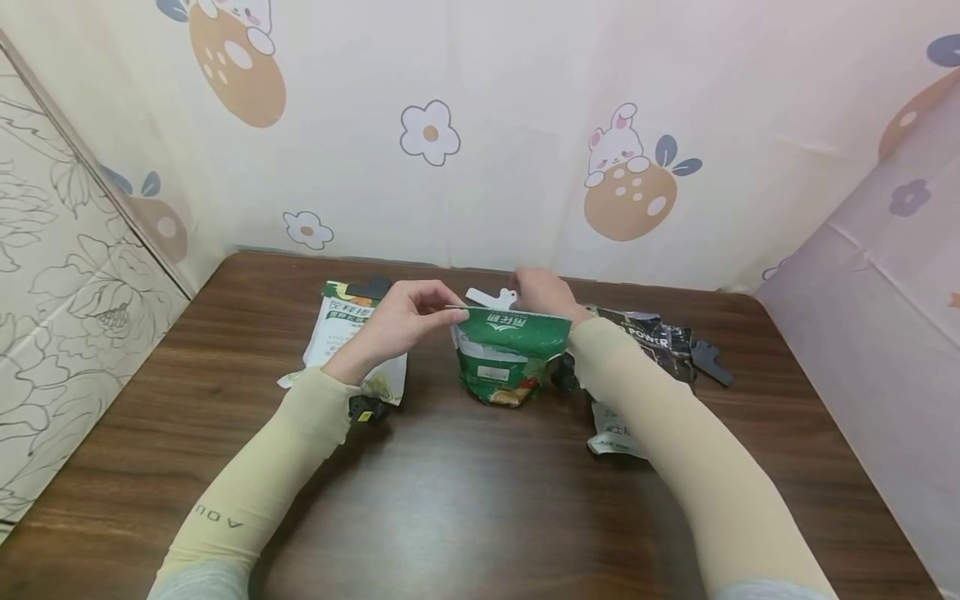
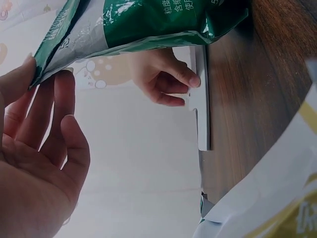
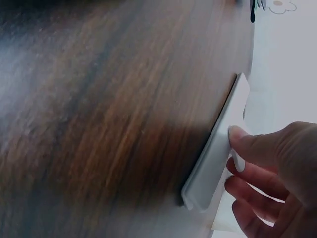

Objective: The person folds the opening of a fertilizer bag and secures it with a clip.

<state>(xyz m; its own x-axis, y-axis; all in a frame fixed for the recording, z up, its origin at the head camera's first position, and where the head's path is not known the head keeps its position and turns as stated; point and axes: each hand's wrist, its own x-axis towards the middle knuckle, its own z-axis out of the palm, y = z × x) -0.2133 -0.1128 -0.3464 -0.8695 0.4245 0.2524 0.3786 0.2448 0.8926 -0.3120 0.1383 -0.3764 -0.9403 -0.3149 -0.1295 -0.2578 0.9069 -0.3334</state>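
A green foil food bag [image 1: 491, 367] stands upright on the table, its top folded over. My left hand [image 1: 408, 321] pinches the left end of that folded top between thumb and fingers; the left wrist view shows the pinch on the bag's edge. Behind the bag, my right hand [image 1: 546, 292] holds a white bag clip [image 1: 489, 298]. In the right wrist view the thumb presses on the long white clip [image 3: 218, 146], with the fingers curled at its tab. The clip lies at tabletop level, apart from the green bag. The bag partly hides the right fingers in the head view.
Left of the green bag lies a white-and-green bag [image 1: 390, 375] with a dark clip [image 1: 371, 288] at its top. To the right, under my right forearm, are a black bag [image 1: 656, 337], a dark clip [image 1: 708, 360] and a pale bag end [image 1: 615, 437]. A patterned curtain [image 1: 517, 183] hangs behind.
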